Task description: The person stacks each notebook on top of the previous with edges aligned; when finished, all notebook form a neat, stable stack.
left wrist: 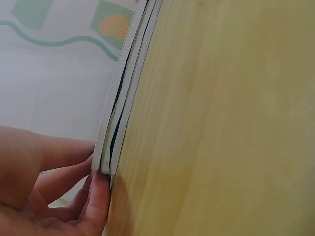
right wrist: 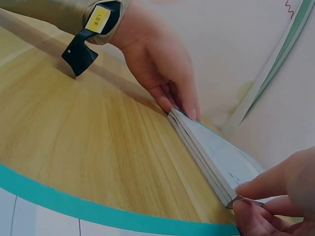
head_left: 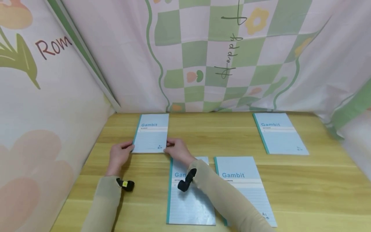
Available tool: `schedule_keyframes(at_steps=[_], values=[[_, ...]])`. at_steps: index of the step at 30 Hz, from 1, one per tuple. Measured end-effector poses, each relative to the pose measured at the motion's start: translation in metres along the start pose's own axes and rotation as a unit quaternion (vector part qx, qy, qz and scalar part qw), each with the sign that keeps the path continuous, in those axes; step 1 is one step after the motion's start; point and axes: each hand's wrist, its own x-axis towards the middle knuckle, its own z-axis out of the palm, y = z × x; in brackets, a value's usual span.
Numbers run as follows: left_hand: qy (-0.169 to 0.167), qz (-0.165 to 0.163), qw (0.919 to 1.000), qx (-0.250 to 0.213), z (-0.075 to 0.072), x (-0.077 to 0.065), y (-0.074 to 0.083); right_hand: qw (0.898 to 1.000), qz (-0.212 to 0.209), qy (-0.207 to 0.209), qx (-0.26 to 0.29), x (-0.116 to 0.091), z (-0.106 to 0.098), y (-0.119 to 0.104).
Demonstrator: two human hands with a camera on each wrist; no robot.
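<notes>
The small notebook stack (head_left: 151,133) lies on the worktop (head_left: 304,180) between both hands: left hand (head_left: 119,154) pinches its left corner, right hand (head_left: 178,150) pinches its right corner.

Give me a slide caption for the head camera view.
Both hands, left hand and right hand, pinch the near corners of a small notebook stack on a wooden table.

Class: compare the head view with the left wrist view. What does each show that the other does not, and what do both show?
Only the head view shows three more pale blue Gambit notebooks, the right hand and both beige sleeves. Only the left wrist view shows that the held stack of thin pale blue notebooks has several layers. Both show the left hand at that stack's corner, the light wooden table and the patterned curtain.
</notes>
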Motion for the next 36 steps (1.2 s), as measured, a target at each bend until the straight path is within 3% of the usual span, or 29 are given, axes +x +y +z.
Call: schedule_keyframes(at_steps=[18,24,29,36], values=[[0.001,0.0,1.0,0.001,0.001,-0.001,0.004,1.0,-0.003,-0.016,-0.014,0.001,-0.001,0.0],[0.003,0.018,0.9997,-0.02,0.004,-0.003,0.008,0.999,0.003,-0.015,0.034,0.003,-0.005,0.005],[0.04,0.031,0.9979,-0.041,0.007,-0.008,0.015,0.996,0.015,-0.008,0.087,0.002,-0.011,0.006],[0.059,0.083,0.9916,-0.079,0.009,-0.015,0.031,0.992,-0.006,0.024,0.121,-0.004,-0.03,0.002]])
